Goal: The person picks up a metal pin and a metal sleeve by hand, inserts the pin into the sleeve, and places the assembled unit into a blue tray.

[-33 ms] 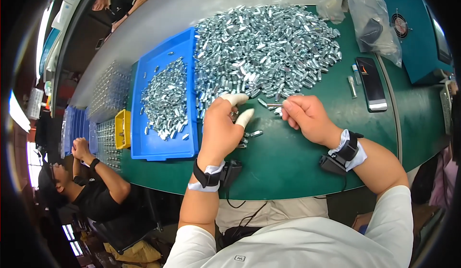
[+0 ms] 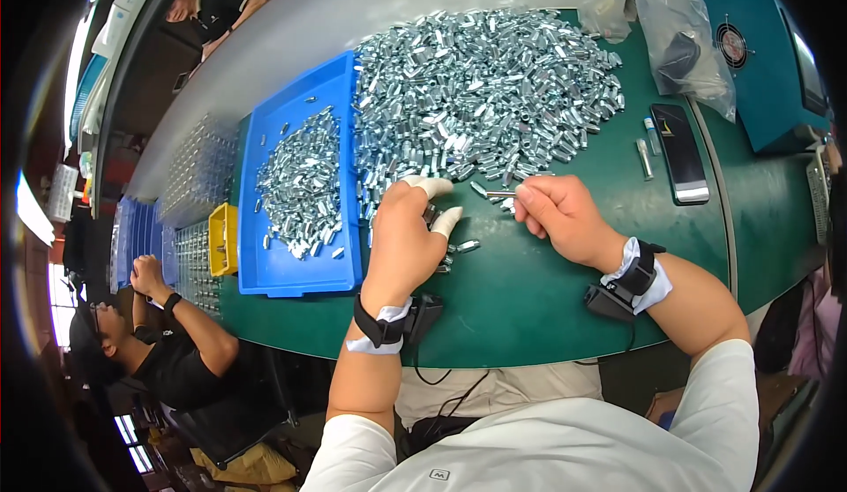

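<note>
My left hand [image 2: 404, 236] hovers over the near edge of the metal pile, white finger covers on its thumb and forefinger. Those two fingertips are apart; small metal pieces show behind them, and the other fingers are mostly hidden. In my right hand [image 2: 565, 218], thumb and fingers pinch a thin metal rod [image 2: 501, 194] that points left. A small hexagonal metal sleeve [image 2: 479, 189] is at the rod's left end; I cannot tell whether they touch. Several loose metal sleeves [image 2: 466, 246] lie beside my left thumb. The big heap of shiny metal sleeves [image 2: 494, 86] spreads beyond both hands.
A blue tray [image 2: 300, 285] with more sleeves stands left, beside a yellow bin [image 2: 221, 238] and clear racks [image 2: 198, 170]. To the right lie a phone [image 2: 679, 152], a small tube [image 2: 645, 158] and a plastic bag [image 2: 688, 42]. A co-worker [image 2: 176, 342] sits at far left.
</note>
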{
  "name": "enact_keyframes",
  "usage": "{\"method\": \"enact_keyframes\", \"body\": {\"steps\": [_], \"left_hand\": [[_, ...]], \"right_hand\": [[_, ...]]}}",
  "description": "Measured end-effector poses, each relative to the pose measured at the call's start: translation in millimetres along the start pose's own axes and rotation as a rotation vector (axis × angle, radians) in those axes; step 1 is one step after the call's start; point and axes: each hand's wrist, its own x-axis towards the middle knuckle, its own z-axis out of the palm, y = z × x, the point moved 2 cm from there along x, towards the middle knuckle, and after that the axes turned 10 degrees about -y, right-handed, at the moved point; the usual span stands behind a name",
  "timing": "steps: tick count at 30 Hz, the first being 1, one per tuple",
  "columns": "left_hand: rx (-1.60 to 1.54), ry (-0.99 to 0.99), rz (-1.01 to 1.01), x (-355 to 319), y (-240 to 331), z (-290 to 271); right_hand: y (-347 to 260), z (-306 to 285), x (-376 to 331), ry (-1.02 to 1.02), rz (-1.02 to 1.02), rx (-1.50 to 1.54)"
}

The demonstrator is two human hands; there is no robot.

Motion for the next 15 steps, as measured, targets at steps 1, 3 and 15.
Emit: {"method": "enact_keyframes", "body": {"steps": [1, 3, 15], "left_hand": [[-0.007, -0.005, 0.003, -0.5, -2.3, 1.4], [0.073, -0.008, 0.019, -1.4, -7.8, 4.0], [-0.271, -0.016, 0.096, 0.6, 3.1, 6.5]], "right_hand": [[0.8, -0.5, -0.9, 0.005, 0.007, -0.002], [1.6, -1.1, -2.1, -0.005, 0.005, -0.015], [-5.0, 1.0, -2.7, -0.038, -0.062, -0.108]]}}
